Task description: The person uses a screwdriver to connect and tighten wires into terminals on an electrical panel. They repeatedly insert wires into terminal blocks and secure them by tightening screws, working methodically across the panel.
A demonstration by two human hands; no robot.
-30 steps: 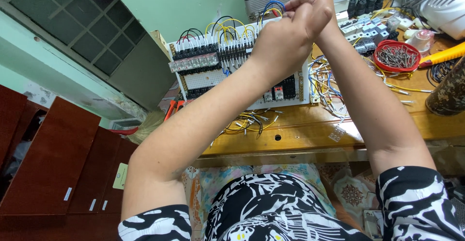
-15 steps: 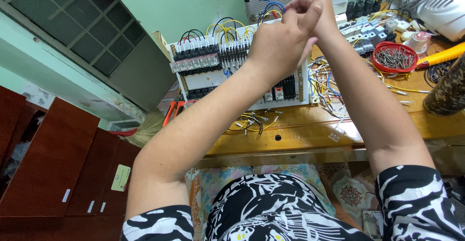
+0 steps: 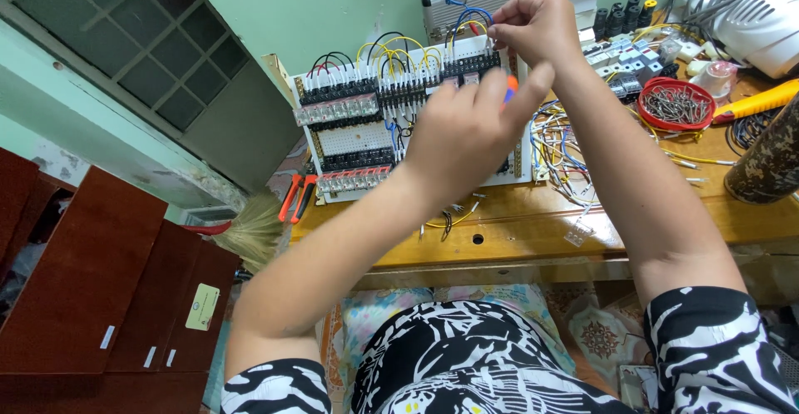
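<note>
At twelve o'clock on the wooden bench [image 3: 533,239] stands the white wiring panel [image 3: 358,143], its rows of black terminal blocks laced with yellow, red and blue leads. Half a second ago both hands were clasped together above it; now they have parted. The right hand [image 3: 537,27] pinches a wire end at the panel's upper right corner, while the left hand [image 3: 466,135] has dropped lower, fingers curled around an orange-tipped tool, so the work seems to pass from preparing to connecting. At three o'clock sits a red bowl of screws [image 3: 676,104]; at nine o'clock, green wall, window grille and brown cabinets [image 3: 83,297].
</note>
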